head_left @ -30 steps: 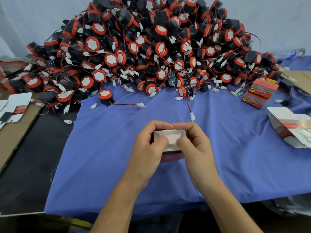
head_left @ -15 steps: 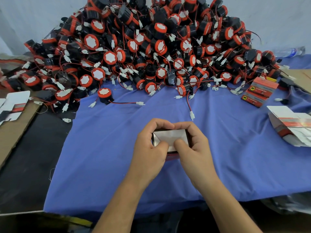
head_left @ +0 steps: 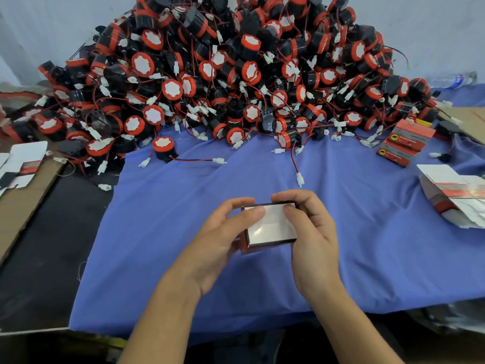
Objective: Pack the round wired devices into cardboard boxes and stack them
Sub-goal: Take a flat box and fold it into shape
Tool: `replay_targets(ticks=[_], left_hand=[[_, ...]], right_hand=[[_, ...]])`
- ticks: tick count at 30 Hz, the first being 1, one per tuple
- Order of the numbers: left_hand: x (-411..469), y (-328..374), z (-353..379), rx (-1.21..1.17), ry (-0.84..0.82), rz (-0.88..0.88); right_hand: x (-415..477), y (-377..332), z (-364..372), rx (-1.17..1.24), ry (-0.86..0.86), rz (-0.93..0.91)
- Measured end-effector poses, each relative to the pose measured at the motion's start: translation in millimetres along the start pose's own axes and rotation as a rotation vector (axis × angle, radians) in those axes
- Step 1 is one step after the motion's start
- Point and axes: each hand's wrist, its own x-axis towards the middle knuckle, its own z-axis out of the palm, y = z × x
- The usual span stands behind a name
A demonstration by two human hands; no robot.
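White on its upward face, with dark edges and a red side showing beneath, the small cardboard box [head_left: 270, 228] is held above the blue cloth [head_left: 380, 253], near the middle of the table's near edge. The left hand [head_left: 220, 243] wraps the box's left end, with the thumb laid on the white face and the fingers curled behind. The right hand [head_left: 313, 243] clasps the right end the same way. The top looks folded flat, but what is inside cannot be told.

Along the table's far edge rises a large pile of round wired devices [head_left: 236, 74]: black bodies, red rims, white centres, and thin red and black wires ending in white plugs. A single device [head_left: 163, 148] sits just apart from the pile's front, towards the left, its wire trailing to the right. A loose white plug [head_left: 300, 179] on a wire lies on the cloth between the pile and the hands.

Towards the far right corner, closed red-and-black boxes [head_left: 405, 143] lie stacked one on another; their print is too small to read. At the right edge a sheaf of unfolded box blanks [head_left: 451, 195] is cut off by the frame. At the left edge another flat blank [head_left: 23, 161] rests on a brown cardboard sheet [head_left: 21, 206]. A clear bottle [head_left: 456, 80] behind the pile on the right is blurred
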Motion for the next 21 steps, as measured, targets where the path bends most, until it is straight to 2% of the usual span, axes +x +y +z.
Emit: replay_targets(ticks=[3,10,13,15,17,19,21], left_hand=[[0,-3,-9,-0.136,-0.154,0.018],[-3,-5,-14,-0.146,-0.392,0.017],[-5,-3,-14,-0.159,-0.427,0.022],[-7,0,-18,-0.081,-0.412,0.076],[-8,5,-21,0.063,-0.402,0.157],[-9,11,-20,0.237,-0.37,0.244],[-8,12,-18,0.476,-0.294,0.357]], right_hand=[[-3,0,4,0.007,0.006,-0.011],[-5,-2,7,0.014,-0.062,-0.004],[-5,-2,5,-0.029,-0.086,-0.014],[-3,-1,1,-0.085,-0.135,0.04],[1,0,-6,-0.107,-0.222,0.169],[7,2,-14,-0.092,-0.305,0.288],[12,2,-19,-0.115,-0.348,0.315]])
